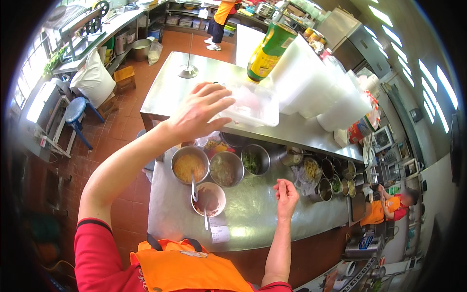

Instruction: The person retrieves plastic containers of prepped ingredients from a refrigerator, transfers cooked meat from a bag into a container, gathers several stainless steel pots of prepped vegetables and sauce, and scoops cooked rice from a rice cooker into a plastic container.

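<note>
My left hand (206, 107) is raised at the upper steel shelf, palm down with fingers spread, beside a clear plastic container (255, 106); whether it touches the container cannot be told. Over the lower steel counter (251, 215), my right hand (286, 195) has its fingers curled, with nothing visible in them. Between the arms stand a metal bowl of shredded orange food (189, 166), another of pale food (226, 169) and one of green leaves (251, 162). A white bowl of dark red sauce (209, 200) holds a spoon. A printed slip (220, 234) lies beside it.
A green and yellow can (268, 54), a spike on a round base (188, 71) and tall stacks of plastic containers (303, 76) stand on the shelf. Several small pots (324, 189) line the counter's right side. One person (388, 208) is at the right, another (222, 18) at the far end.
</note>
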Demonstrator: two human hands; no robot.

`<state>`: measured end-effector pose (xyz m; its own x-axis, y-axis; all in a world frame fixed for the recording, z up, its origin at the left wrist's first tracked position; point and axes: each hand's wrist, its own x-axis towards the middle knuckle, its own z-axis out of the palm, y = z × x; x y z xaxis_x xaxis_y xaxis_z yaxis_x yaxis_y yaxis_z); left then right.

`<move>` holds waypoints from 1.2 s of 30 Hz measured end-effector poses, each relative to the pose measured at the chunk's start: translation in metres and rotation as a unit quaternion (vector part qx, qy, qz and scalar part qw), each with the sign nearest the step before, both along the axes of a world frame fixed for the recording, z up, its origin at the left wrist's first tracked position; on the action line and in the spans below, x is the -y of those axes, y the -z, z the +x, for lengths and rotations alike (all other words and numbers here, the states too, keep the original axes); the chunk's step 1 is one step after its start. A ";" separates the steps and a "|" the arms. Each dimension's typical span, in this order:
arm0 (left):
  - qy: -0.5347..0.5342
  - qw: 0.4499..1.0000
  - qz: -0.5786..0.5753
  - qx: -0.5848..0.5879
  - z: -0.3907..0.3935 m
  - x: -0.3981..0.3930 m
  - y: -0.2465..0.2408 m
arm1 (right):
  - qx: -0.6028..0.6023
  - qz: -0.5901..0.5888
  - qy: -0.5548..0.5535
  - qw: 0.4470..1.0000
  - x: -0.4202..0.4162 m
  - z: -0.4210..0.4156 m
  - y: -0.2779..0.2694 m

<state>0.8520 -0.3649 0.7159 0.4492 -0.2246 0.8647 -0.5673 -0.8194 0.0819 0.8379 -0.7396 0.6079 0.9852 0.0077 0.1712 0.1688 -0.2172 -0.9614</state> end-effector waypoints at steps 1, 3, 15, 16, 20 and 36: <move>-0.018 0.999 -0.032 -0.012 0.000 -0.008 0.002 | 0.028 -0.017 -0.003 0.999 -0.012 0.004 -0.016; -0.047 0.993 -0.098 -0.040 0.002 -0.026 0.013 | 0.104 -0.027 -0.010 0.994 -0.038 0.019 -0.049; -0.150 0.942 -0.263 -0.148 0.024 -0.062 0.061 | 0.492 -0.399 -0.101 0.767 -0.173 0.082 -0.103; -0.019 0.899 -0.388 -0.200 0.031 -0.060 0.069 | 0.481 -0.395 -0.123 0.773 -0.174 0.083 -0.104; 0.005 0.907 -0.384 -0.174 0.049 -0.053 0.078 | 0.454 -0.402 -0.155 0.780 -0.171 0.088 -0.118; -0.027 0.910 -0.375 -0.176 0.049 -0.056 0.081 | 0.441 -0.574 -0.210 0.657 -0.184 0.080 -0.149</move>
